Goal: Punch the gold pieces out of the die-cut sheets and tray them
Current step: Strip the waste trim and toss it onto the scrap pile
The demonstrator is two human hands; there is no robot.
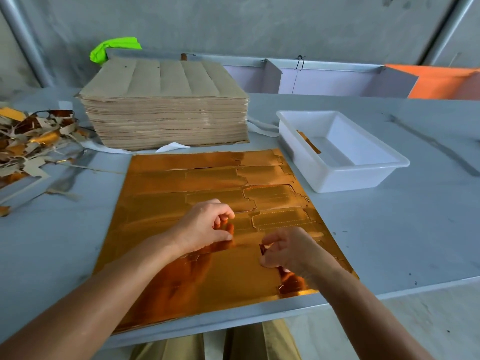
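- Lying flat in the centre of the frame, the gold die-cut sheet is covering much of the grey surface, with its near edge hanging just over the surface's front lip.
- Curling over the middle of the sheet, the left hand is holding its fingers bent with the thumb close under them; whether they are pinching foil or only pressing on it is hidden from this angle.
- Working lower right of it, the right hand is pinching a small torn edge of foil between thumb and fingers, where a dark gap is opening in the sheet.
- Showing along the right half of the sheet, the pre-cut gold pieces are looking thin, light and glossy, so they are likely sliding easily under dry fingertips and creasing if bent sharply.
- Judging by the perforated outlines, taking hold at a lifted corner or notch and peeling low along the cut line is looking safer than pulling from the middle, which could be tearing the piece.
- Sitting right of centre, just beside the sheet's far right corner, the white plastic tray is holding what looks like one gold piece against its left wall.
- Standing behind the sheet, the tall stack of uncut sheets is showing brown backs, and the scrap pile is spreading at the left edge.
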